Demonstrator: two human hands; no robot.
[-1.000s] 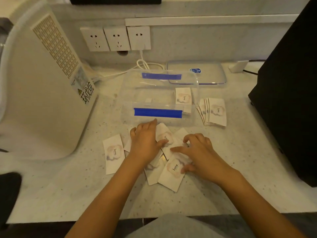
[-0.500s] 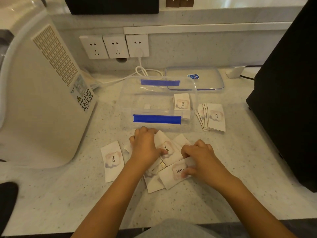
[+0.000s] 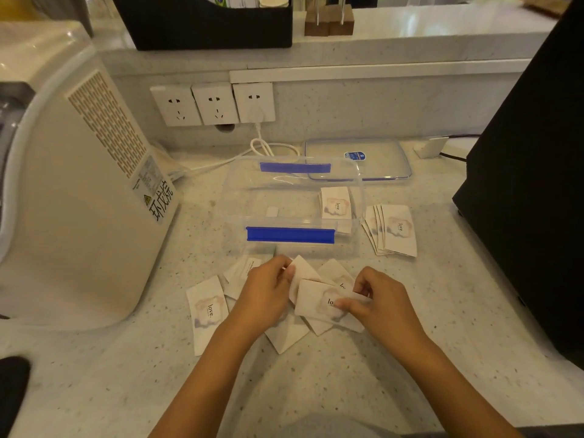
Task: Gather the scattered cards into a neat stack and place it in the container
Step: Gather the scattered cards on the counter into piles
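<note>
Several white "love" cards (image 3: pixel 313 300) lie overlapped on the counter in front of a clear plastic container (image 3: pixel 240 200) with blue clips. My left hand (image 3: pixel 265 294) pinches the edge of one card in the pile. My right hand (image 3: pixel 377 303) grips another card by its right end, raised slightly over the pile. One card (image 3: pixel 207 311) lies alone to the left. A fanned stack of cards (image 3: pixel 393 229) rests to the right of the container. Another small stack (image 3: pixel 335 205) sits inside the container at its right end.
A large white appliance (image 3: pixel 82 197) stands at the left. The container's clear lid (image 3: pixel 358 159) lies behind it, with a white cable (image 3: pixel 268 148) running to the wall sockets (image 3: pixel 215 104). A black box (image 3: pixel 531 172) fills the right side.
Both hands went from pressing flat on the pile to pinching cards. My right hand has drawn one card up and turned it sideways. The view has tilted up.
</note>
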